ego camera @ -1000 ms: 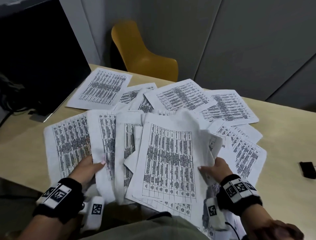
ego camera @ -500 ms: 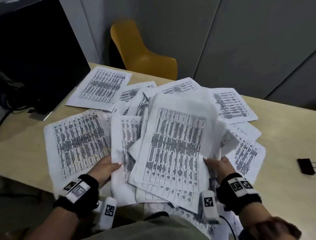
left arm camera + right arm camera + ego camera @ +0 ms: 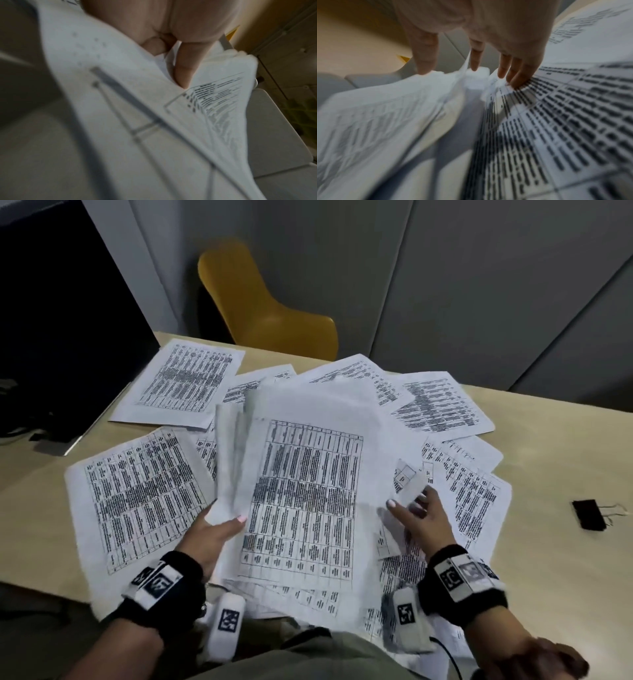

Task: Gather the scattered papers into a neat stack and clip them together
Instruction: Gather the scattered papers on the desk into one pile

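Printed table sheets lie scattered over the tan table (image 3: 565,446). A loosely gathered bunch of papers (image 3: 301,501) sits in the middle, raised off the table at its near-left edge. My left hand (image 3: 219,532) grips that left edge, thumb on top and fingers underneath; the left wrist view shows the thumb (image 3: 185,67) pressing into the sheets (image 3: 120,94). My right hand (image 3: 416,517) is at the bunch's right side, fingers (image 3: 503,65) straight and spread, tips touching curled sheet corners (image 3: 556,121). A black binder clip (image 3: 589,514) lies to the right, apart from the papers.
Loose sheets lie at the left (image 3: 137,494), far left (image 3: 185,381), far right (image 3: 438,405) and right (image 3: 476,494). A dark monitor (image 3: 61,320) stands at the table's left end. A yellow chair (image 3: 267,313) is behind the far edge.
The left hand has slid right, drawing overlapping sheets into the central bunch. The right hand has let go of the bunch's right edge and now lies spread on sheets beside it.
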Action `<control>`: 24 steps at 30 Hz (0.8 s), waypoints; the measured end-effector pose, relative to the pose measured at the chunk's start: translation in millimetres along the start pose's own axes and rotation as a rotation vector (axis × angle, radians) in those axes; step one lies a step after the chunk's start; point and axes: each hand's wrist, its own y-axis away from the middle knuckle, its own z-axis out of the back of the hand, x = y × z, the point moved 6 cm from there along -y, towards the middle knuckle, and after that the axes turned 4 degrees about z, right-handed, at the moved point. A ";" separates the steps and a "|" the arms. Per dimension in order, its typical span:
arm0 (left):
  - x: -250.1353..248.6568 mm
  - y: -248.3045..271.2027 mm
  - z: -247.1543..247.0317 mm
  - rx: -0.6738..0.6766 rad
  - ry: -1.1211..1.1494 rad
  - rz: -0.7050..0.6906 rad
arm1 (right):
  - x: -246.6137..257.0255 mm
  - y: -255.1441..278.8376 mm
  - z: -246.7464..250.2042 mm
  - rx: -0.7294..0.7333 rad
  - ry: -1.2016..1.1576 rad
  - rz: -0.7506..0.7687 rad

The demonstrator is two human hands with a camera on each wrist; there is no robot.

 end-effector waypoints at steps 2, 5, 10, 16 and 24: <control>-4.8 4.4 -3.1 0.043 -0.002 -0.017 | -3.0 0.5 -0.7 0.043 -0.204 -0.076; -3.9 3.7 -15.1 0.131 -0.012 0.013 | -9.8 1.3 -12.3 0.114 -0.391 -0.087; 1.4 -7.8 -14.1 0.111 0.068 0.067 | -21.0 -2.9 -9.4 -0.032 -0.422 -0.126; -27.6 2.6 -34.1 0.210 0.008 0.058 | -12.4 3.4 -12.3 0.206 -0.397 -0.290; -134.7 -59.1 12.8 -0.245 -0.762 -0.333 | -25.1 -18.5 10.2 0.008 -0.329 -0.336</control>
